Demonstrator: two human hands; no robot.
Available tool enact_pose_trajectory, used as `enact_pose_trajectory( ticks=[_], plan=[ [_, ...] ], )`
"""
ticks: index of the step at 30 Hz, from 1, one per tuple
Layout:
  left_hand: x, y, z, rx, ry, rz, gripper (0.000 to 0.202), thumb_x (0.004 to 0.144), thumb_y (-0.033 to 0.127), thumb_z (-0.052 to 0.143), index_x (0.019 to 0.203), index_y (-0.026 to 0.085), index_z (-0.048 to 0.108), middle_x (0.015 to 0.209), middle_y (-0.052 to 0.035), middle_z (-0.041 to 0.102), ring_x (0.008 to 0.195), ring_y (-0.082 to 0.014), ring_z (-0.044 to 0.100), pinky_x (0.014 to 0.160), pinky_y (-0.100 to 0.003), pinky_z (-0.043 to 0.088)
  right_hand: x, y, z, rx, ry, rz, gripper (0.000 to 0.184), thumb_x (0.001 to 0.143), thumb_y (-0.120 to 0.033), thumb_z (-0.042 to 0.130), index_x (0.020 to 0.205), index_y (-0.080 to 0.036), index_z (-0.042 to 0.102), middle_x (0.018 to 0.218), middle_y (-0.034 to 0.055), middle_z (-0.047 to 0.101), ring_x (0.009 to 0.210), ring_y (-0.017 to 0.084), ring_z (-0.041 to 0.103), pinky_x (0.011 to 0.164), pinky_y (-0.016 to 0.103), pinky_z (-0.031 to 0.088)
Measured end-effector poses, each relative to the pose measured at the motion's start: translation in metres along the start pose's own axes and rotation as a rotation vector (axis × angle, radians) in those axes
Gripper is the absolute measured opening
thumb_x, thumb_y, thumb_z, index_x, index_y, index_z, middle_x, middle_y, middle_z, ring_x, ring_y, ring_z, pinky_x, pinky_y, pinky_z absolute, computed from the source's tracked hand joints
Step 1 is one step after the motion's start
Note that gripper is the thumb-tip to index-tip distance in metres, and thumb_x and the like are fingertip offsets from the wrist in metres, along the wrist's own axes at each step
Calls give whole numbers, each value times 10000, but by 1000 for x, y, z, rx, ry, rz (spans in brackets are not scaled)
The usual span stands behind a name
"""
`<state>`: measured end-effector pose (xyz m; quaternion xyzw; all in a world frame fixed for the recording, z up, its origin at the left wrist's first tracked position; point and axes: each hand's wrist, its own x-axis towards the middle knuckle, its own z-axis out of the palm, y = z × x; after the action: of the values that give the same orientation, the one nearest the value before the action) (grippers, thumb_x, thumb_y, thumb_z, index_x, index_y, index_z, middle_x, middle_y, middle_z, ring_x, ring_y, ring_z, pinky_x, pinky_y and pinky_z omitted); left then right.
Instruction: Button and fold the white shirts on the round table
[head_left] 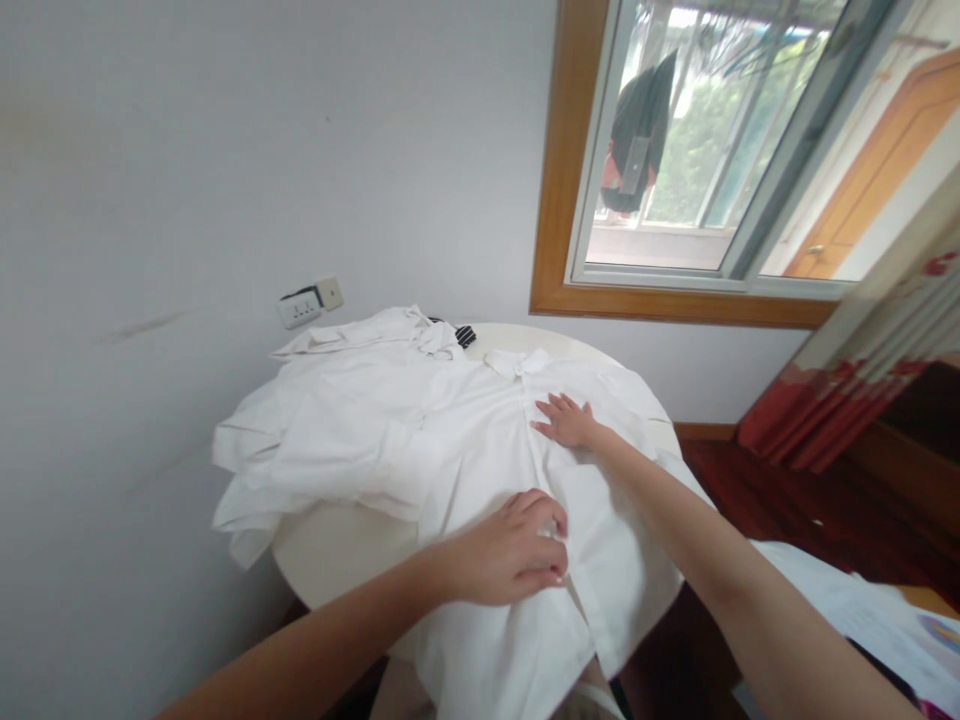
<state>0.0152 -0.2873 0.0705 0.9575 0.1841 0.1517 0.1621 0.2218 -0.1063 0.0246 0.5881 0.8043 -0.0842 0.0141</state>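
Observation:
A white collared shirt (pixel 480 460) lies front up on a round white table (pixel 337 550), its collar toward the wall and its lower part hanging over the near edge. My left hand (pixel 514 550) is over the middle of the shirt, fingers curled and thumb close to the index finger at the front placket, where the cloth seems pinched. Farther up, my right hand (pixel 566 420) rests flat on the shirt just below the collar, fingers spread. Other white garments (pixel 337 420) are heaped on the left side of the table, partly beyond its edge.
A dark striped item (pixel 465 336) sits behind the garments. The wall has a power socket (pixel 300 310). A wood-framed window (pixel 570 200) is at upper right, with a curtain (pixel 847 380) beside it. More white cloth or paper (pixel 840 590) lies at lower right.

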Motion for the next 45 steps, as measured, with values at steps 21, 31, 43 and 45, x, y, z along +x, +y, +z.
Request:
enact_pose_trajectory(
  ticks=[21, 31, 43, 45],
  plan=[
    [12, -145, 10, 398, 224, -758, 551, 913, 511, 363, 1378, 225, 434, 1493, -108, 343, 1394, -296, 250, 1130, -520, 178, -58, -4, 9, 31, 126, -175, 717, 861, -722, 227, 1453, -325, 304, 1559, 56, 170, 1425, 312, 91, 1088, 620, 69],
    [-8, -113, 14, 299, 12, -602, 701, 794, 759, 326, 1420, 446, 276, 1567, -12, 143, 1432, -332, 82, 1066, -680, 17, -62, -1, 2, 35, 169, -116, 537, 936, -588, 234, 1357, -337, 454, 1489, 38, 354, 1389, 266, 228, 1080, 603, 144],
    [5, -126, -17, 297, -43, -539, 536, 896, 611, 298, 1297, 325, 509, 1369, -49, 521, 1275, -259, 443, 1047, -464, 322, -22, -23, 3, 18, 0, -56, 735, 854, -735, 191, 1479, -349, 205, 1575, 35, 72, 1429, 315, 34, 1076, 634, 48],
    [17, -135, -21, 340, 44, -561, 462, 942, 478, 269, 1178, 270, 608, 1192, -69, 643, 1158, -230, 545, 1013, -396, 371, -30, -21, 5, 17, 15, -106, 711, 873, -708, 196, 1476, -332, 235, 1571, 41, 99, 1429, 306, 58, 1094, 596, 68]
  ],
)
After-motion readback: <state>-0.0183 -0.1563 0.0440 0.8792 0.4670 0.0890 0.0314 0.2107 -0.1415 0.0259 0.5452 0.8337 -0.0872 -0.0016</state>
